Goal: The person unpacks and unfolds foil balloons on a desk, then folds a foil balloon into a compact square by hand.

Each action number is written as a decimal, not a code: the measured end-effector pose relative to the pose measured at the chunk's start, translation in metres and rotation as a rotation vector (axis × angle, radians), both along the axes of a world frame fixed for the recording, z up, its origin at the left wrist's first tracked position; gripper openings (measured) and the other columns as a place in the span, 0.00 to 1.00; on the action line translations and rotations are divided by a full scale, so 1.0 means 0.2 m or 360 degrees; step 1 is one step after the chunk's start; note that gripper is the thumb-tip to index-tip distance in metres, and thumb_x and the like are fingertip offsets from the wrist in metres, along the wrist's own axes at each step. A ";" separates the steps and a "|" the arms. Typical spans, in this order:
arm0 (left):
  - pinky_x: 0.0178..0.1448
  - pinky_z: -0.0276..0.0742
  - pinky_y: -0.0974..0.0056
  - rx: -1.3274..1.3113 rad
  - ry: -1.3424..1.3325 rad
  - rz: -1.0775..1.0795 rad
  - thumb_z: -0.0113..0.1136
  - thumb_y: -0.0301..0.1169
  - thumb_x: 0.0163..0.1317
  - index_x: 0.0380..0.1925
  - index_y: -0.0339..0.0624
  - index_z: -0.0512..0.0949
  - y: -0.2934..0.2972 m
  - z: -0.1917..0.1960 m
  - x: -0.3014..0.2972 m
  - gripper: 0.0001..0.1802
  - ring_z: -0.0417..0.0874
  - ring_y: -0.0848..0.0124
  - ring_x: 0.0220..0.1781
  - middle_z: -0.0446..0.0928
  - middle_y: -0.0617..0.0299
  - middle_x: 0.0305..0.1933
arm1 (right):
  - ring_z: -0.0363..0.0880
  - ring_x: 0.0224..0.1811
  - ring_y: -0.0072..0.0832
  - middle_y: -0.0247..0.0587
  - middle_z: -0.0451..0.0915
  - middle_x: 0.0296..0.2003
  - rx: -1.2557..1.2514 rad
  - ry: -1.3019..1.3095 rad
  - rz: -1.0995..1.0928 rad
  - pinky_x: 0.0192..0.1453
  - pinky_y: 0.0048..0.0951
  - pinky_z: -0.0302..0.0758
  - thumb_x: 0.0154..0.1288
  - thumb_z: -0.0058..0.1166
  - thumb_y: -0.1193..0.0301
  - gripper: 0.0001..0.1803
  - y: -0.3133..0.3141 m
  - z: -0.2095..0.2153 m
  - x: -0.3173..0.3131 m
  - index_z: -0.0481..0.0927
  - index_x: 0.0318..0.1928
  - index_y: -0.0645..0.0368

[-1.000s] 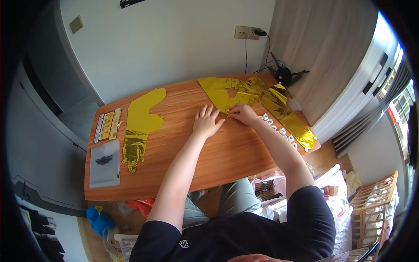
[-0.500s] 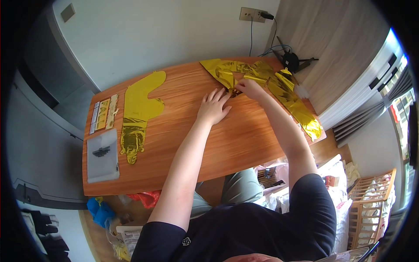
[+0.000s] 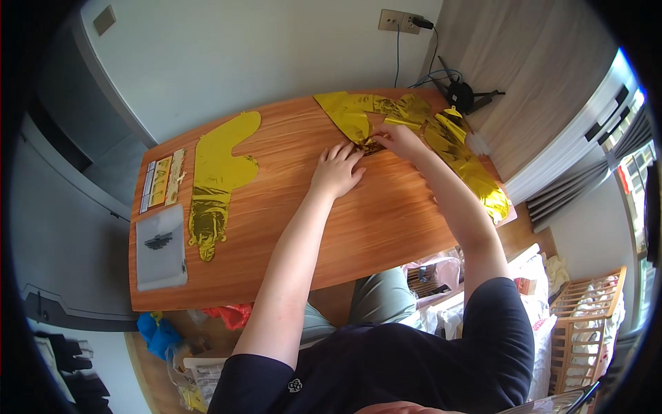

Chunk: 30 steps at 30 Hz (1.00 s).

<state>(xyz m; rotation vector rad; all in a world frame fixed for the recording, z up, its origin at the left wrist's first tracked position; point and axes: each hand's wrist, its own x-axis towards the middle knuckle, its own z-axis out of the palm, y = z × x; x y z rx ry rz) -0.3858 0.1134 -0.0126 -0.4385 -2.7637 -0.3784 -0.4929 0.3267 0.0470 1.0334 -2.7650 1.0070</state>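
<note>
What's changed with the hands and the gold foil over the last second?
Little: the left hand stays flat on the wooden table, and the right hand keeps working the crumpled gold foil balloon. The flat gold balloon and white packet lie unmoved.

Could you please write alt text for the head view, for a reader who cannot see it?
A seated person's left hand and right hand press on crumpled gold foil at the far side of a wooden table. A flat gold foil shape and a clear packet lie to the left.
</note>
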 end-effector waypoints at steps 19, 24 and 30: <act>0.85 0.49 0.40 -0.0133 -0.0031 0.0116 0.51 0.56 0.74 0.76 0.57 0.66 0.00 0.05 0.02 0.35 0.43 0.53 0.87 0.43 0.58 0.87 | 0.80 0.32 0.35 0.41 0.83 0.27 0.0183 -0.0046 -0.0139 0.37 0.38 0.74 0.56 0.74 0.62 0.15 -0.05 0.02 -0.05 0.83 0.32 0.58; 0.86 0.46 0.45 -0.0084 -0.0197 0.0086 0.47 0.56 0.75 0.73 0.48 0.69 -0.03 0.07 0.03 0.34 0.43 0.57 0.87 0.47 0.58 0.86 | 0.83 0.35 0.29 0.40 0.84 0.30 0.0032 -0.0429 -0.0178 0.40 0.35 0.77 0.60 0.71 0.59 0.17 -0.08 0.03 -0.20 0.83 0.37 0.60; 0.85 0.50 0.44 0.0052 -0.0145 -0.0009 0.50 0.53 0.74 0.70 0.42 0.69 0.02 0.04 -0.02 0.34 0.50 0.57 0.86 0.60 0.55 0.81 | 0.86 0.42 0.34 0.44 0.87 0.38 -0.0251 0.0063 -0.0754 0.48 0.38 0.80 0.64 0.68 0.57 0.19 0.00 0.21 -0.55 0.86 0.44 0.60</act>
